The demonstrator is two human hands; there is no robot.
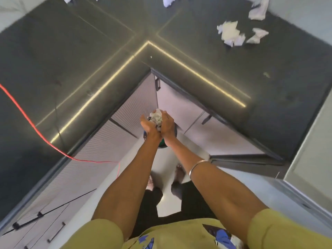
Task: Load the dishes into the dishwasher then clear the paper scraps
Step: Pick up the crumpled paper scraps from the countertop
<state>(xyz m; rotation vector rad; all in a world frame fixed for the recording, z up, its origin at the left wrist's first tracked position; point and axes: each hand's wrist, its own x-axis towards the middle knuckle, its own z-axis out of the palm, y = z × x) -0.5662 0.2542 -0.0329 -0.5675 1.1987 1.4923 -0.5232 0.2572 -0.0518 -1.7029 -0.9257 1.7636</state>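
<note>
A wad of crumpled paper scraps (156, 119) is pressed between the two hands, which are brought together in front of the inner corner of the dark bench (100, 56). The left hand (147, 125) is cupped against the left side of the wad and the right hand (168, 125) against its right side; the wrists are almost touching. Below the hands a dark round object is partly seen, but what it is cannot be told. A thin metal bangle (197, 167) is worn on the right forearm. More crumpled paper (230, 34) is left on the bench at the upper right, well apart from the hands, and further pieces (258, 10) are seen near the top edge. A red cable (32, 125) is laid across the left part of the bench. The dishwasher cannot be identified with certainty.
</note>
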